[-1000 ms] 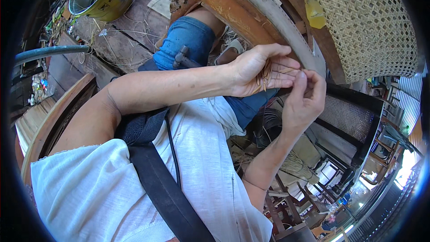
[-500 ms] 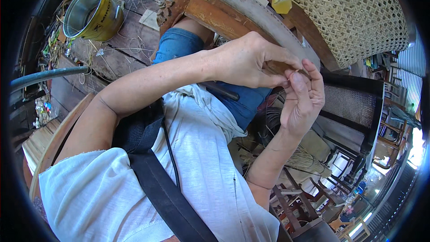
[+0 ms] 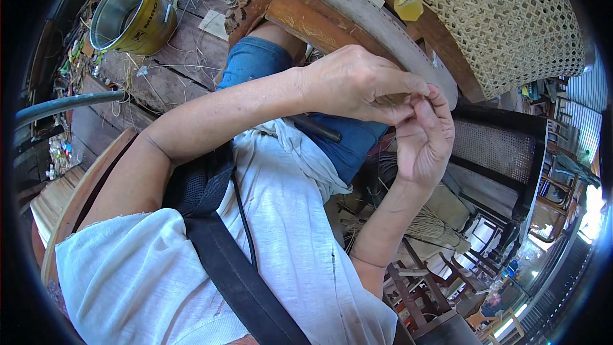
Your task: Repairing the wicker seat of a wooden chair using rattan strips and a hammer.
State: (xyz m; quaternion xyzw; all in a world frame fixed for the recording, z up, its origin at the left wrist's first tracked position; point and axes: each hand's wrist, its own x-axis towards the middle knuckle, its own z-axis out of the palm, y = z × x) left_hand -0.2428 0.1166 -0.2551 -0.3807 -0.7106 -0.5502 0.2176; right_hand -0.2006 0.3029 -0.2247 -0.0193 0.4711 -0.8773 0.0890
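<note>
My left hand reaches across from the left, with its thumb and fingers pinched together. Its fingertips meet those of my right hand, which is raised with its palm turned toward me and its fingertips pinched too. Whatever lies between the fingertips is too small or hidden to make out. Just beyond both hands runs a curved wooden furniture frame with a row of small holes along its pale strip. Woven cane webbing spreads from the frame's far right side. A small bottle of yellow liquid stands at the webbing's edge.
A yellow metal bucket stands on the plank floor at the far left, among loose cane strands. A dark chair with a cane panel is at the right. Below it lies a bundle of cane strands.
My right hand has shifted slightly left, and its fingers have closed in on my left fingertips. My left hand has barely moved.
</note>
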